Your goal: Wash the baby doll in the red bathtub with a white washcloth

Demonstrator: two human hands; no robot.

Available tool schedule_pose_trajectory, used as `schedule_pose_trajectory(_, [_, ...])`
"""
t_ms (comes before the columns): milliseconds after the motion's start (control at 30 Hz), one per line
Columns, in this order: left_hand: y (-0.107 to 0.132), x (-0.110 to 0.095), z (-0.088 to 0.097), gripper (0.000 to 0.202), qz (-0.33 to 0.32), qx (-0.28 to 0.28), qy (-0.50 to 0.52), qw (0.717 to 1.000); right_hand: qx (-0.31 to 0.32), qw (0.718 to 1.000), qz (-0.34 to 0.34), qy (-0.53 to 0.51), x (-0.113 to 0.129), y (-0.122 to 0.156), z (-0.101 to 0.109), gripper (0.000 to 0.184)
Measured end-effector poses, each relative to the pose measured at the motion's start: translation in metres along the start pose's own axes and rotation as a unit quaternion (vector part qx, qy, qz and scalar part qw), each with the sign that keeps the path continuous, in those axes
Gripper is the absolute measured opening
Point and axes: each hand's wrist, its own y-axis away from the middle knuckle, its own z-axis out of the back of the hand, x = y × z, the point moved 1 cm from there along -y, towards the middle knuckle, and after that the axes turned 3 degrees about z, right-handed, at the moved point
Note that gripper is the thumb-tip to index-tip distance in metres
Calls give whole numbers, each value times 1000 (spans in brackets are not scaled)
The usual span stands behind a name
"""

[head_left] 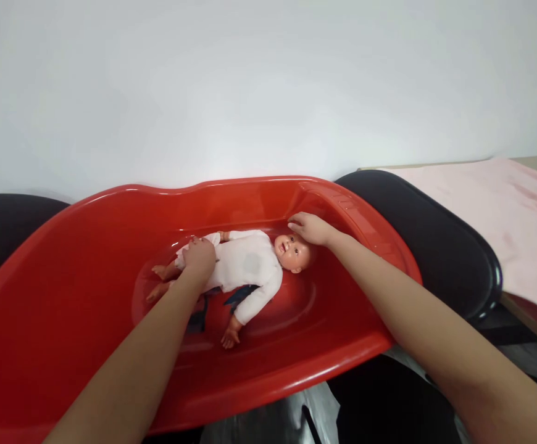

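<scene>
A baby doll [247,259] in a white long-sleeved outfit lies on its back in a red plastic baby bathtub [65,283]. Its head points right and its bare feet left. My left hand [200,256] is closed over its hip and upper legs, with the fingertips partly hidden. At the doll's head [294,253], my right hand [312,228] rests against the top and far side, its fingers stretched out and slightly bent. One of the doll's arms reaches out toward me on the tub floor. Dark shapes show on the tub bottom under the doll.
Behind the tub stands a plain white wall [250,86]. Black rounded seats [428,246] flank the tub, one on each side. A pink cloth [491,203] covers a surface at the far right. The tub's raised rim [305,376] passes beneath my forearms.
</scene>
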Motion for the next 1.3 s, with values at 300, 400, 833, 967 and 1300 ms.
schedule_pose_trajectory(300, [33,-85,4,63,-251,-54,145,955,4,1000,4,0,-5,-2,-4,25])
schedule_pose_trajectory(400, [42,-91,-2,61,-292,-31,118,949,9,1000,8,-1,-6,-3,-5,26])
schedule_pose_trajectory(833, [8,-24,-10,52,-95,-29,7,995,19,999,-27,-36,1,3,-3,27])
schedule_pose_trajectory(967, [4,-4,-13,47,-23,-13,4,1000,0,998,-20,-54,0,3,-3,29])
schedule_pose_trajectory(1300, [4,-29,-8,57,-160,-108,167,967,-11,996,10,-83,-1,3,-5,32])
